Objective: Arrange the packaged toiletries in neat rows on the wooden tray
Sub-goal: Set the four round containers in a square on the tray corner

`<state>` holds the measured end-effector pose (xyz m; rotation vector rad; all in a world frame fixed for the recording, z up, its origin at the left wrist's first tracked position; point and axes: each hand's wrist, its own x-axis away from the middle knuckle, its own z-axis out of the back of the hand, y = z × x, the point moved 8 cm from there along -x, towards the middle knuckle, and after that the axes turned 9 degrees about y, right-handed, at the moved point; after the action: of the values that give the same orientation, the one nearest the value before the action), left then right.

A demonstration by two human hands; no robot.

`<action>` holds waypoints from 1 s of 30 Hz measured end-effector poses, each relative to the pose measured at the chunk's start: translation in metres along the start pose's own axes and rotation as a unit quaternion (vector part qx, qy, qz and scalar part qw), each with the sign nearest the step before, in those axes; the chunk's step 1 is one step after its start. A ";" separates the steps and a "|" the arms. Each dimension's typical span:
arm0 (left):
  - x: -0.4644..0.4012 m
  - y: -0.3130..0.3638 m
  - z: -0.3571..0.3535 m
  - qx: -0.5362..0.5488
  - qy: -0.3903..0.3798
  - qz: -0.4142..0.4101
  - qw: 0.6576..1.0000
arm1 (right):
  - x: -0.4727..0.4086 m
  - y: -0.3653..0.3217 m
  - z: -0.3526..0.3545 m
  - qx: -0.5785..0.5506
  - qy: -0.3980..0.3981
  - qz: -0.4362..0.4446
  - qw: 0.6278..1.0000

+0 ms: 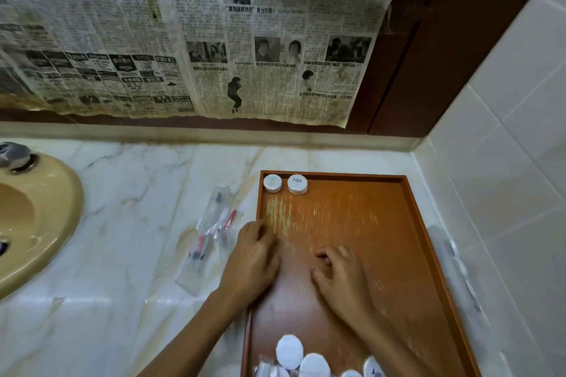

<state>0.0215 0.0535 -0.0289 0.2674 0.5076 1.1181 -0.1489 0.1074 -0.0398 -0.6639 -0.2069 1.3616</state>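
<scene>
Head view: hands, left [254, 260] and right [340, 275], loosely curled (gripping nothing) on scuffed wooden tray [410, 223].

A pale marble desk [128, 193] with grey veins runs along a back wall papered with yellowed newspaper [190, 34]. A beige sink [36, 217] is set into the desk's left end. To the right of the newspaper stands dark brown wood panelling [444, 40], then a white tiled wall [514, 147]. Light is dim and warm.
</scene>
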 end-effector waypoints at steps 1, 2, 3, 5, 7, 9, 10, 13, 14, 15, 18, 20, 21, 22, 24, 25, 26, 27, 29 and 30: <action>0.007 0.004 0.001 -0.004 -0.002 -0.010 1.000 | 0.007 -0.001 0.002 -0.003 -0.007 0.001 1.000; 0.014 0.006 0.002 -0.004 0.000 -0.019 1.000 | 0.015 -0.002 0.003 -0.008 -0.018 0.003 1.000; 0.021 0.009 0.004 -0.004 0.003 -0.025 1.000 | 0.023 -0.004 0.004 -0.015 -0.030 0.007 0.999; 0.034 0.014 0.008 -0.011 0.008 -0.033 0.999 | 0.040 -0.009 0.007 -0.028 -0.060 0.021 0.998; 0.045 0.019 0.011 -0.020 0.011 -0.044 0.999 | 0.057 -0.014 0.007 -0.032 -0.108 0.032 0.993; 0.054 0.025 0.014 -0.022 0.011 -0.060 0.998 | 0.073 -0.018 0.008 -0.032 -0.165 0.043 0.985; 0.057 0.029 0.015 -0.019 0.010 -0.071 0.997 | 0.081 -0.019 0.009 -0.030 -0.191 0.050 0.980; 0.071 0.045 0.016 -0.002 0.003 -0.117 0.993 | 0.101 -0.021 0.013 -0.024 -0.246 0.054 0.968; 0.076 0.049 0.014 0.000 -0.003 -0.134 0.991 | 0.107 -0.021 0.014 -0.022 -0.259 0.052 0.964; 0.082 0.053 0.011 -0.002 -0.018 -0.147 0.989 | 0.111 -0.022 0.016 -0.019 -0.267 0.051 0.962; 0.098 0.054 -0.002 -0.028 -0.083 -0.162 0.983 | 0.119 -0.022 0.020 -0.011 -0.276 0.041 0.960; 0.107 0.054 -0.007 -0.072 -0.114 -0.177 0.975 | 0.120 -0.021 0.022 -0.018 -0.277 0.020 0.960; 0.110 0.054 -0.007 -0.085 -0.122 -0.183 0.972 | 0.121 -0.021 0.023 -0.034 -0.276 0.005 0.960; 0.112 0.055 -0.006 -0.089 -0.124 -0.187 0.970 | 0.121 -0.020 0.024 -0.052 -0.270 -0.011 0.961; 0.113 0.055 -0.004 -0.078 -0.124 -0.185 0.972 | 0.117 -0.017 0.030 -0.081 -0.212 -0.040 0.973; 0.112 0.054 -0.003 -0.067 -0.123 -0.180 0.974 | 0.115 -0.014 0.034 -0.076 -0.168 -0.042 0.982; 0.111 0.054 -0.002 -0.052 -0.118 -0.174 0.976 | 0.113 -0.012 0.039 -0.054 -0.124 -0.031 0.990; 0.111 0.054 0.000 -0.034 -0.109 -0.165 0.980 | 0.112 -0.012 0.044 -0.033 -0.089 -0.013 0.995; 0.109 0.053 0.003 0.002 -0.085 -0.138 0.987 | 0.115 -0.012 0.047 -0.007 -0.076 0.012 0.997; 0.109 0.053 0.005 0.014 -0.074 -0.125 0.989 | 0.118 -0.010 0.044 0.004 -0.099 0.010 0.995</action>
<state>0.0194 0.1748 -0.0280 0.3003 0.4119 0.8397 -0.1363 0.2323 -0.0266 -0.5246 -0.3537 1.4464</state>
